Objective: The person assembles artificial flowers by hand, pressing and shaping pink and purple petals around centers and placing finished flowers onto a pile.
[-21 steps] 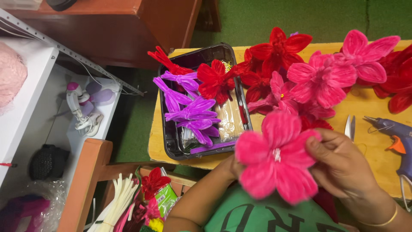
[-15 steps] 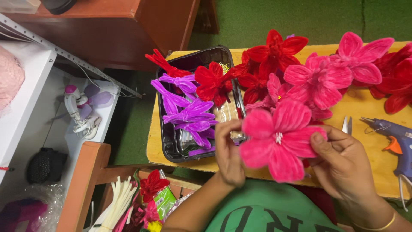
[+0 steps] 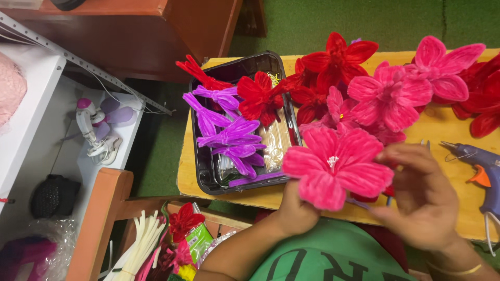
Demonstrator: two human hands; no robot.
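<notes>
Finished red and pink pipe-cleaner flowers (image 3: 385,88) crowd the yellow table (image 3: 442,132), leaving bare room near the blue glue gun (image 3: 482,166). The black tray (image 3: 205,171) holds purple petals (image 3: 229,138) and one red flower (image 3: 259,96). Above the table's near edge (face up, likely for inspection), the pink flower (image 3: 336,166) is gripped underneath by the left hand (image 3: 294,211), while the right hand (image 3: 422,200) pinches its petal edge.

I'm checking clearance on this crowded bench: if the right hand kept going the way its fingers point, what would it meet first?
The right hand points left, fingers already at the pink flower. That flower comes first; the black tray lies beyond, though depth is unclear.
</notes>
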